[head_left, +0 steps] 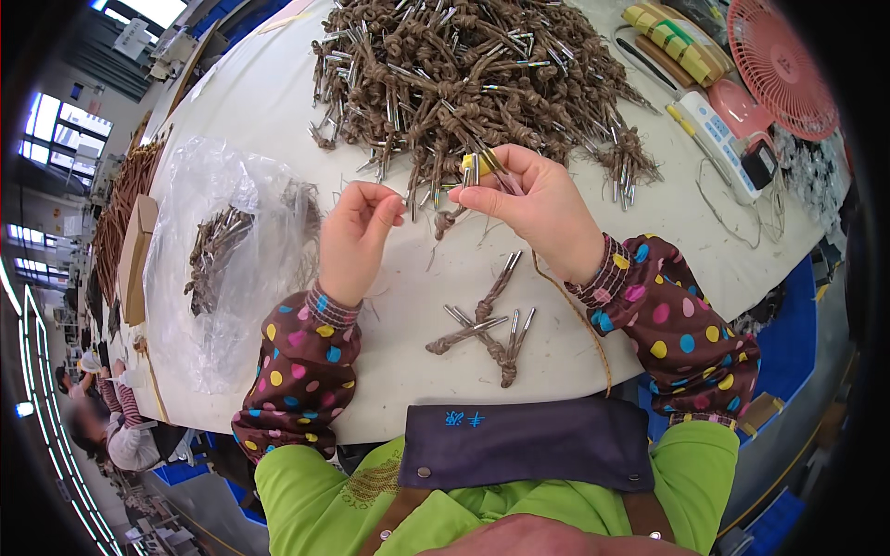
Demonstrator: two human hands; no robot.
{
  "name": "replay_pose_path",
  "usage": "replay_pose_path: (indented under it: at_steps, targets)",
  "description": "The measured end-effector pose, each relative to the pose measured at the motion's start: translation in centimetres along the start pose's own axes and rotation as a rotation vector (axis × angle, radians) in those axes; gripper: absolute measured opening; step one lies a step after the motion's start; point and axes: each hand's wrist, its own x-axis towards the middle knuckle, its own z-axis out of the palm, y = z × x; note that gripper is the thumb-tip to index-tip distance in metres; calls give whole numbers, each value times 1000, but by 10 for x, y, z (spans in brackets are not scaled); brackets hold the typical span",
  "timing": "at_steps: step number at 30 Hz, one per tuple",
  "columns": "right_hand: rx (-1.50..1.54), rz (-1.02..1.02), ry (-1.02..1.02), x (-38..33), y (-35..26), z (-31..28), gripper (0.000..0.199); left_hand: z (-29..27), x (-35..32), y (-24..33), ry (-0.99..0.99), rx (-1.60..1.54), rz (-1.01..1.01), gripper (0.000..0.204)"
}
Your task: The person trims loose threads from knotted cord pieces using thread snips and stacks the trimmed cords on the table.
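Note:
My right hand (538, 208) is closed on a knotted brown cord with silvery metal tips. Its knot (448, 222) hangs just below the fingertips. A small yellow piece (477, 165) shows among the same fingers; its kind is unclear. My left hand (360, 232), to the left, has thumb and fingers pinched together; anything between them is too small to make out. Beyond both hands rises a big heap of brown knotted cords (464, 74) with metal tips. Nearer me, several similar knotted cords (491, 324) lie loose on the white tabletop (399, 371).
Left of my hands lies a clear plastic bag (199, 343) with knotted cords inside. A thin tan string (579, 310) runs from my right hand toward the table's near edge. At far right are a pink fan (783, 69), a white power strip (723, 139) and a yellow-wrapped bundle (677, 42).

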Motion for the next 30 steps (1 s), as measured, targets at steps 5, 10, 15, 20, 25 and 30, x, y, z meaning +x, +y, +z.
replay_pose_path:
  at_steps: [5, 10, 15, 20, 25, 30]
  targets:
    - [-50, 36, -48, 1, -5, -3, 21, -18, 8, 13, 66, 887, 460, 14]
    - [-36, 73, -166, -1, -8, -3, 20, -1, -9, 24, -316, 225, 29, 40]
    - [-146, 124, -156, -2, -11, -2, 20, 4, -15, 25, -521, 237, -60, 48]
    - [-89, 113, -119, 1, -8, -5, 15, 2, -12, 27, -379, 564, 222, 36]
    - [-41, 210, -123, 1, -6, -6, 16, 0, -11, 21, -338, 681, 458, 22]
    - [83, 307, -180, -2, -3, -1, 22, 10, -18, -7, -361, 58, 188, 3]
